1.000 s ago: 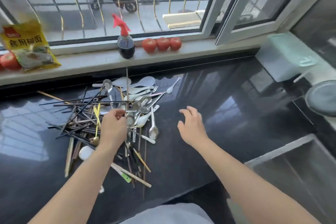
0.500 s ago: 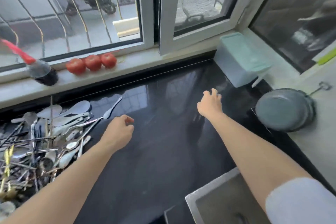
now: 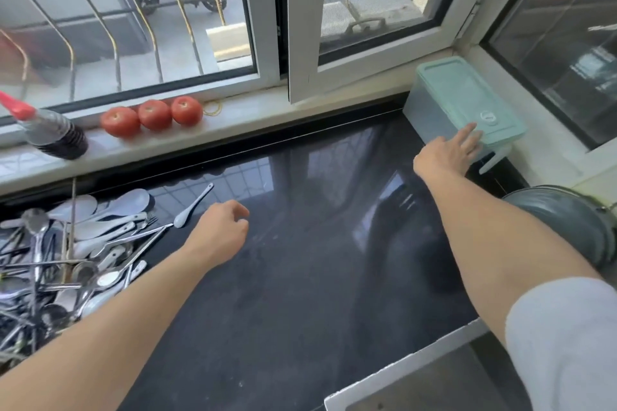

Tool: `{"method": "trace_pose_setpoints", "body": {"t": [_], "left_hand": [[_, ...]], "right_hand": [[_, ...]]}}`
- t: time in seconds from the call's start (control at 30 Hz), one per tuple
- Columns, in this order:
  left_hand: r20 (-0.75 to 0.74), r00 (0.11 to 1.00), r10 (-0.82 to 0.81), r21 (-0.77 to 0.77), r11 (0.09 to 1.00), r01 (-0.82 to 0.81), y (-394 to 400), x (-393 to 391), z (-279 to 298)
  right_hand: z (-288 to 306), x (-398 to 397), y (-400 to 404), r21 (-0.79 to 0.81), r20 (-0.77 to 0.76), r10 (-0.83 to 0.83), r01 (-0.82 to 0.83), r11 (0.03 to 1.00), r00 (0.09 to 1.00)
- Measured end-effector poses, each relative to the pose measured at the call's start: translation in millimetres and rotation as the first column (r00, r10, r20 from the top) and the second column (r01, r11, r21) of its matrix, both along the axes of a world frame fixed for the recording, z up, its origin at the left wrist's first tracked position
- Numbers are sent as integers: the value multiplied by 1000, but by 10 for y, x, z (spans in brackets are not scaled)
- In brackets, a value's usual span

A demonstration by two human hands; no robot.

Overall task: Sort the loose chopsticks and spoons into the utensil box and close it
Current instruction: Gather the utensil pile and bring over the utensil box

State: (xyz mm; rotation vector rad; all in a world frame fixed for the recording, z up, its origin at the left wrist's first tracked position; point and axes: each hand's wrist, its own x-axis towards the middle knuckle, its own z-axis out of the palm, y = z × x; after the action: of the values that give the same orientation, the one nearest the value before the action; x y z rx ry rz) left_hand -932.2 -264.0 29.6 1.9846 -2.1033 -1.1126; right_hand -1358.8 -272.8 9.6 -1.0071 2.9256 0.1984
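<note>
Head view: right hand (image 3: 444, 155), fingers straight, touches utensil box (image 3: 465, 103) lid edge at 2 o'clock. Left hand (image 3: 220, 232) loosely curled, holding nothing, beside spoon-and-chopstick pile (image 3: 66, 253) at 9 o'clock. Bare black counter (image 3: 317, 243) between them.

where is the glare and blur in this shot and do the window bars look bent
Head view: window light reflects as pale patches on the black counter; the bottle at the left edge is smeared by motion blur, the right hand at the box slightly soft; wide-angle distortion bows the window bars.
</note>
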Motion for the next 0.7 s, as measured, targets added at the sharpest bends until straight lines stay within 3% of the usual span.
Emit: {"method": "trace_pose_setpoints", "body": {"t": [0.3,0.43,0.57,0.7], "left_hand": [[0,998,-55,10,998,55,101,-222,66],[-27,998,-63,25,998,64,201,-310,127],[-90,995,-39,58,997,44,407,-366,164],[-150,989,22,122,992,-4,708,-357,181]], "right_hand": [[96,-150,165,75,-103,38,-31,997,994],[176,153,278,-37,-72,105,-108,993,992],[201,808,694,-176,-158,278,-304,936,947],[156,1678,1268,-252,-98,549,-555,793,830]]}}
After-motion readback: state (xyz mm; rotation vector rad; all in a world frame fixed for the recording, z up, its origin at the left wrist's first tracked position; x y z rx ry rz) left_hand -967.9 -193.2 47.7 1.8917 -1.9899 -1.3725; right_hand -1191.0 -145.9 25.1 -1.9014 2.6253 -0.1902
